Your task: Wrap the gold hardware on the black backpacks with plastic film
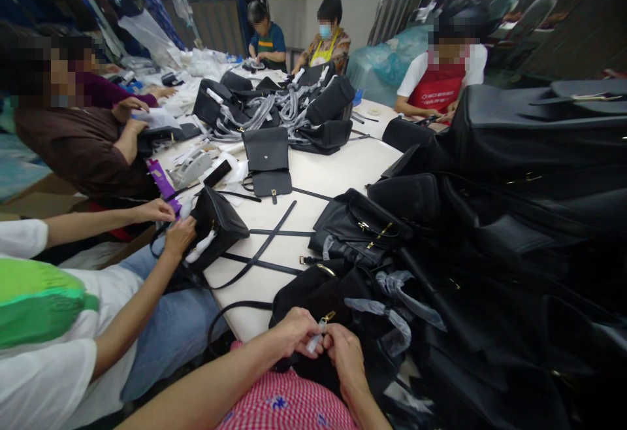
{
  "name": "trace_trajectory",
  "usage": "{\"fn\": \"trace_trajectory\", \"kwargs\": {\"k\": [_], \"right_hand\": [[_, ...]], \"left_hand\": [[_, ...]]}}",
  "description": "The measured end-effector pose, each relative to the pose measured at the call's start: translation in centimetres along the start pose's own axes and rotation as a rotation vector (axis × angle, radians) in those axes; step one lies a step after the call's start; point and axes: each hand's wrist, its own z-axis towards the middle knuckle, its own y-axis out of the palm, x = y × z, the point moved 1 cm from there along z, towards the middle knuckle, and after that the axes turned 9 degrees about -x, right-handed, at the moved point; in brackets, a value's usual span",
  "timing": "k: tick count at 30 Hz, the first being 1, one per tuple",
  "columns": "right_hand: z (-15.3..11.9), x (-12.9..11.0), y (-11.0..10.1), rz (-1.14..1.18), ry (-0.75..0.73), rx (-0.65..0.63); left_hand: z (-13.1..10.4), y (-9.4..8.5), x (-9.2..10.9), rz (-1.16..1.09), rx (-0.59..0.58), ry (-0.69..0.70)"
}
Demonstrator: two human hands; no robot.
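Just above my lap, my left hand (298,330) and my right hand (347,353) meet fingertip to fingertip. Between them is a strip of clear plastic wrap (314,344), pinched around the base of a gold metal clasp (327,317). The clasp belongs to a black handbag (298,296) lying at the table edge in front of me. My hands cover part of this bag. More clear plastic wrap (399,325) is wound around a strap to the right of my hands. A black strap (235,306) loops off the bag's left side.
Black bags (514,221) are heaped high on my right. Another pile of bags (294,103) stands farther back on the white table (362,159). At my left, a co-worker's hands (179,237) handle a black bag (223,217). Loose straps (264,250) lie between us. Other people sit around.
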Motion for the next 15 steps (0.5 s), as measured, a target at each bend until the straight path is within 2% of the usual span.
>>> {"fn": "trace_trajectory", "kwargs": {"k": [8,12,15], "right_hand": [[0.9,0.5,-0.2,-0.138,-0.079,0.027],[1.1,-0.4,-0.1,-0.152,-0.095,0.016],[-0.1,-1.3,-0.5,-0.111,-0.060,-0.024]], "left_hand": [[-0.3,0.2,0.3,0.005,0.021,-0.014],[-0.1,-0.1,0.5,0.018,0.015,-0.026],[-0.2,0.0,0.6,0.055,-0.003,0.000]]}}
